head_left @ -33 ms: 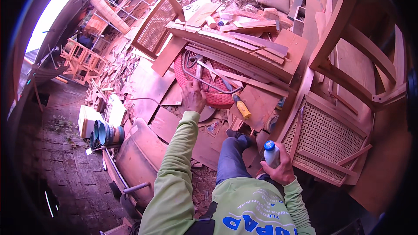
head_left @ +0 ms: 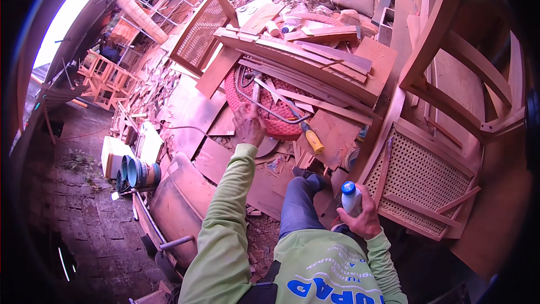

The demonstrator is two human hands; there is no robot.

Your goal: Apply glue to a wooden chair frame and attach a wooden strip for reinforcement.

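My right hand [head_left: 364, 217] is wrapped round a white plastic bottle [head_left: 351, 201] with a blue cap, held upright near my lap. Ahead, my left hand [head_left: 249, 125] reaches down to the near left edge of a red woven round seat [head_left: 287, 128]. Its fingers are curled at the lower end of a narrow pale strip [head_left: 256, 94]; what they hold, if anything, is hidden. A dark bent cord or rod [head_left: 270, 108] curves across the seat beside that hand. The yellow-handled chisel [head_left: 313, 139] lies at the seat's right edge, blade pointing away from me.
Long wooden boards [head_left: 304, 59] lie across the seat's far side. A cane-panelled frame [head_left: 424, 177] and a wooden chair frame [head_left: 461, 73] stand at my right. At left are blue-green buckets [head_left: 140, 171] and a brown curved panel [head_left: 183, 191]. Wood scraps cover the ground.
The right end of the dark bent cord or rod has shifted slightly left and down, baring more of the chisel's blade. My left hand has moved very slightly; the right hand and bottle are still.
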